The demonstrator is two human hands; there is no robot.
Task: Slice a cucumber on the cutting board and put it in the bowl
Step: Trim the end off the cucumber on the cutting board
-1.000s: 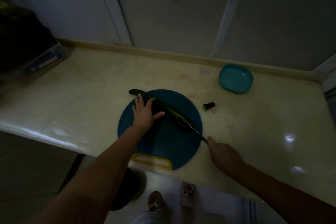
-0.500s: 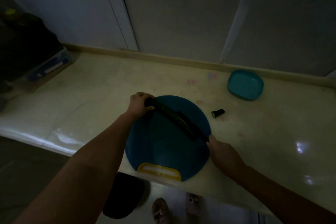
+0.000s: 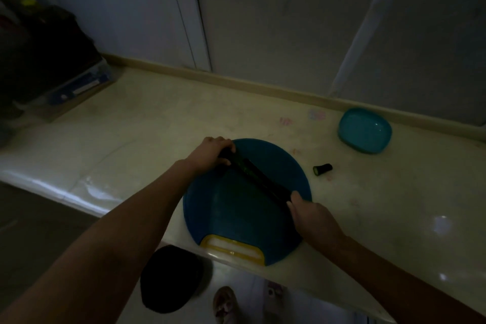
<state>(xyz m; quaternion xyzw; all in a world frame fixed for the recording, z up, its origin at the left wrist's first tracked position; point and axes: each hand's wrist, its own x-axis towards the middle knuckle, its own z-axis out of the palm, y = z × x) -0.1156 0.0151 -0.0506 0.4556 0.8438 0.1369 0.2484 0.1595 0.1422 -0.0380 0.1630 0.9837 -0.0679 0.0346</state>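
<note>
Dim kitchen, cream stone countertop [image 3: 147, 123] against white cabinet doors. Round blue plastic cutting board [image 3: 236, 221], yellow handle slot at its 6 o'clock, sits at the counter's near edge. Long dark green cucumber [image 3: 259, 179] lies flat on the board, running from about 11 o'clock to 3 o'clock.

Left hand [image 3: 210, 152] grips the far end at 11 o'clock, fingers curled over it. Right hand [image 3: 310, 216] sits at the 3 o'clock end with fingers curled. Too dark to tell whether it grips the cucumber or a knife handle; no blade can be made out.

Small cut cucumber stub [image 3: 322, 168] lies on the counter just off the board's rim at about 2 o'clock. Shallow teal plastic bowl [image 3: 365, 131] stands further out on the same bearing, well apart from the board, nothing in it.

Progress, judged: early. One end looks trimmed off and no slices show on the board. Left to do: nearly all the slicing, then moving the pieces into the bowl.
</note>
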